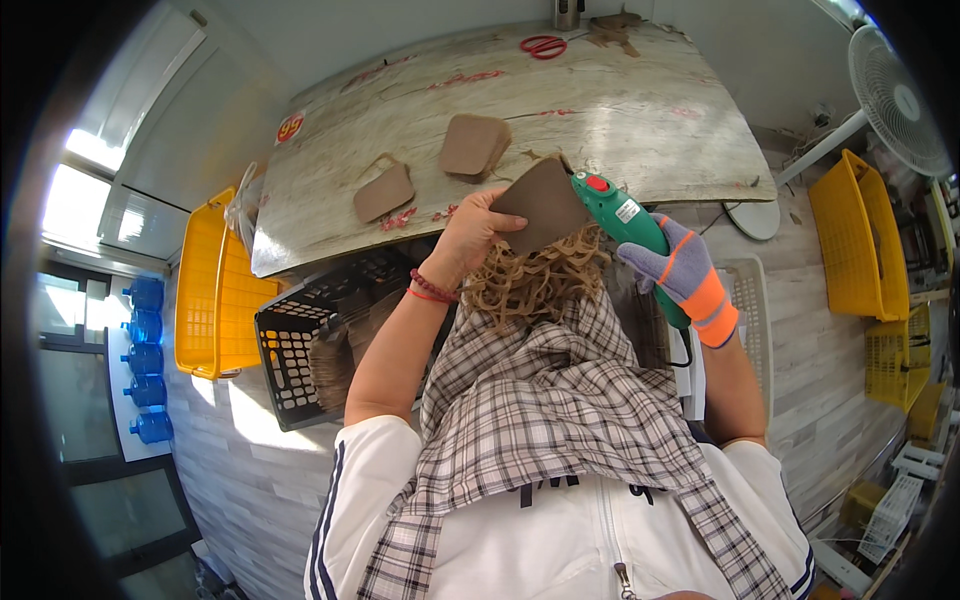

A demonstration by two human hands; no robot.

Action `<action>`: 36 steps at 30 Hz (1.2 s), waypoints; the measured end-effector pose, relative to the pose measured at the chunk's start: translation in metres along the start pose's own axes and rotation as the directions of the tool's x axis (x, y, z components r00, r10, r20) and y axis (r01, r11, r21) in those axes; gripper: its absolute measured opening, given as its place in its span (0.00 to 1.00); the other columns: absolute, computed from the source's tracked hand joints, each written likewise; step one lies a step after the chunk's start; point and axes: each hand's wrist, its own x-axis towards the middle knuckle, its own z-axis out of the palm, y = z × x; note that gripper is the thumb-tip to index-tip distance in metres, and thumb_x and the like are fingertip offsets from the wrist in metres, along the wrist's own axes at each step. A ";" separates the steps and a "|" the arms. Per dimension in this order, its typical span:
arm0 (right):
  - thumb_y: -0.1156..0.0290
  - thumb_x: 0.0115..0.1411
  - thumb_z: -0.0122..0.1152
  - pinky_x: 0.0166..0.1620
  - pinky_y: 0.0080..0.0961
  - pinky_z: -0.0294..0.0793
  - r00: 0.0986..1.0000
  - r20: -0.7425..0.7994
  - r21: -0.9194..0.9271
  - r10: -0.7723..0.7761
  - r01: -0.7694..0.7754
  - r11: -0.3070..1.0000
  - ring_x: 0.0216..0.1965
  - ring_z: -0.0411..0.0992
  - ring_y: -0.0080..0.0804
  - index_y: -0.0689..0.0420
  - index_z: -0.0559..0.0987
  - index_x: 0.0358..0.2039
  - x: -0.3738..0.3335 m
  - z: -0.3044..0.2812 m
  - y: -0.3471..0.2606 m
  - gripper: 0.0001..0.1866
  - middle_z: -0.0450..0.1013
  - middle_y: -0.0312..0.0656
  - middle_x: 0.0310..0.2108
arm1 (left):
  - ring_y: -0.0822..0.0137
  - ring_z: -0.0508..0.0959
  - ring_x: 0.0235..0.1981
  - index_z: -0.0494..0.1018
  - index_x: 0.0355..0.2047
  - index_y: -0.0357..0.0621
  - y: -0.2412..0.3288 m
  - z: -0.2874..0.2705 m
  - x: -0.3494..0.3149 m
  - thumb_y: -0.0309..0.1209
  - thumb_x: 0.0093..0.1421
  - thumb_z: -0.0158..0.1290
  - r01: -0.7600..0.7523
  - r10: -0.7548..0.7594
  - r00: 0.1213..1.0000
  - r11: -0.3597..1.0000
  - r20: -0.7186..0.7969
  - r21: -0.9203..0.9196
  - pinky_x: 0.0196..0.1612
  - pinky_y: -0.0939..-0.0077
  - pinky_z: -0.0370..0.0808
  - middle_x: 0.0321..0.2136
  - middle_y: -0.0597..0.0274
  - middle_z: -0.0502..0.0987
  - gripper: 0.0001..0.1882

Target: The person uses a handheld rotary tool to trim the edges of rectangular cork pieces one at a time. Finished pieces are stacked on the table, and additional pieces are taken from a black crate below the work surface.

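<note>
My bare left hand (467,232) grips a flat brown pad (543,208) with rounded corners, thumb on top. In my right hand (688,277), gloved in grey and orange, is a green handheld power tool (622,212) with a red button and a dark cord. The tool's head meets the pad's right edge; the tip itself is hard to make out. Below the pad, a heap of thin brown trimmings (530,278) lies on the checked apron (545,375) over my lap. Ahead on the table are a small stack of similar pads (472,146) and another pad (384,193) with a thin strip beside it.
The wood-patterned table (600,110) carries red scissors (543,46) and brown scraps (614,33) at its far side. A black crate (290,375) with brown pieces stands left of my lap, beside a yellow basket (205,320). Rightward are a white basket (755,310), another yellow basket (850,240) and a fan (900,100).
</note>
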 end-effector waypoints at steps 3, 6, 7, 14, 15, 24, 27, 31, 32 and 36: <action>0.65 0.53 0.68 0.22 0.16 0.69 1.000 0.005 -0.012 -0.005 0.005 1.000 0.17 0.68 0.18 0.64 0.73 0.43 0.004 0.002 0.000 0.22 0.71 0.34 0.21 | 0.70 0.78 0.36 0.72 0.48 0.35 0.002 -0.001 -0.004 0.14 0.51 0.53 0.046 -0.047 0.999 0.998 0.015 0.041 0.40 0.75 0.76 0.38 0.60 0.79 0.21; 0.65 0.53 0.67 0.20 0.17 0.69 0.999 0.034 0.011 0.015 -0.015 1.000 0.16 0.68 0.19 0.64 0.73 0.42 0.005 0.002 0.001 0.20 0.71 0.35 0.21 | 0.71 0.78 0.36 0.73 0.46 0.35 0.007 -0.009 -0.004 0.14 0.52 0.53 0.026 -0.027 1.000 0.994 0.009 0.103 0.39 0.76 0.75 0.37 0.60 0.78 0.20; 0.66 0.53 0.67 0.20 0.17 0.69 0.999 0.049 0.017 0.024 -0.025 1.000 0.16 0.69 0.19 0.64 0.73 0.42 0.004 0.001 -0.001 0.20 0.71 0.35 0.20 | 0.72 0.77 0.36 0.73 0.45 0.35 0.011 -0.010 -0.005 0.14 0.51 0.53 -0.013 0.015 1.000 0.985 -0.008 0.171 0.39 0.77 0.75 0.37 0.60 0.78 0.18; 0.67 0.54 0.66 0.19 0.17 0.70 0.990 0.132 -0.037 0.057 -0.052 0.998 0.16 0.69 0.19 0.65 0.73 0.42 0.003 -0.003 0.001 0.20 0.71 0.36 0.20 | 0.75 0.78 0.29 0.74 0.35 0.38 0.026 -0.027 -0.008 0.19 0.51 0.58 -0.195 0.234 0.967 0.934 -0.100 0.300 0.34 0.82 0.74 0.29 0.63 0.79 0.10; 0.67 0.54 0.66 0.20 0.17 0.70 0.987 0.152 -0.039 0.057 -0.051 0.998 0.16 0.69 0.19 0.65 0.73 0.43 0.003 -0.004 0.002 0.20 0.71 0.36 0.21 | 0.75 0.78 0.28 0.75 0.34 0.37 0.029 -0.027 -0.008 0.19 0.51 0.59 -0.208 0.244 0.962 0.943 -0.118 0.261 0.33 0.82 0.75 0.28 0.62 0.79 0.09; 0.65 0.53 0.67 0.21 0.15 0.69 0.970 0.230 -0.093 0.075 -0.055 0.994 0.19 0.68 0.16 0.63 0.73 0.43 0.005 0.007 0.002 0.21 0.72 0.34 0.22 | 0.75 0.78 0.28 0.77 0.33 0.37 0.030 -0.026 -0.009 0.21 0.50 0.60 -0.127 0.144 0.989 0.951 -0.041 0.281 0.34 0.82 0.74 0.28 0.64 0.80 0.08; 0.65 0.53 0.68 0.21 0.14 0.68 0.973 0.222 -0.143 0.066 -0.034 0.989 0.19 0.67 0.16 0.63 0.73 0.43 0.010 0.011 0.004 0.21 0.72 0.34 0.22 | 0.74 0.78 0.27 0.77 0.31 0.36 0.028 -0.021 -0.008 0.21 0.48 0.61 -0.095 0.101 0.995 0.947 -0.003 0.306 0.33 0.81 0.74 0.27 0.63 0.80 0.08; 0.64 0.53 0.68 0.21 0.14 0.67 0.975 0.220 -0.179 0.016 0.024 0.984 0.19 0.67 0.15 0.63 0.73 0.43 0.015 0.021 0.000 0.21 0.71 0.33 0.22 | 0.75 0.77 0.27 0.78 0.30 0.36 0.025 -0.017 -0.007 0.21 0.46 0.62 -0.014 0.003 0.999 0.938 0.032 0.345 0.34 0.80 0.74 0.26 0.63 0.80 0.09; 0.64 0.53 0.68 0.22 0.13 0.67 0.974 0.226 -0.175 0.005 0.036 0.984 0.19 0.67 0.15 0.63 0.73 0.43 0.017 0.024 -0.002 0.21 0.71 0.33 0.22 | 0.75 0.77 0.28 0.78 0.31 0.36 0.024 -0.018 -0.007 0.21 0.46 0.62 -0.021 0.000 0.998 0.930 0.058 0.366 0.34 0.80 0.74 0.26 0.63 0.80 0.09; 0.63 0.52 0.69 0.22 0.14 0.66 0.973 0.232 -0.166 0.019 0.021 0.986 0.18 0.66 0.15 0.63 0.73 0.43 0.029 0.035 -0.001 0.23 0.71 0.33 0.21 | 0.74 0.76 0.31 0.77 0.34 0.37 0.013 -0.023 -0.003 0.21 0.47 0.61 -0.054 0.013 0.995 0.908 0.102 0.414 0.36 0.80 0.73 0.28 0.64 0.79 0.12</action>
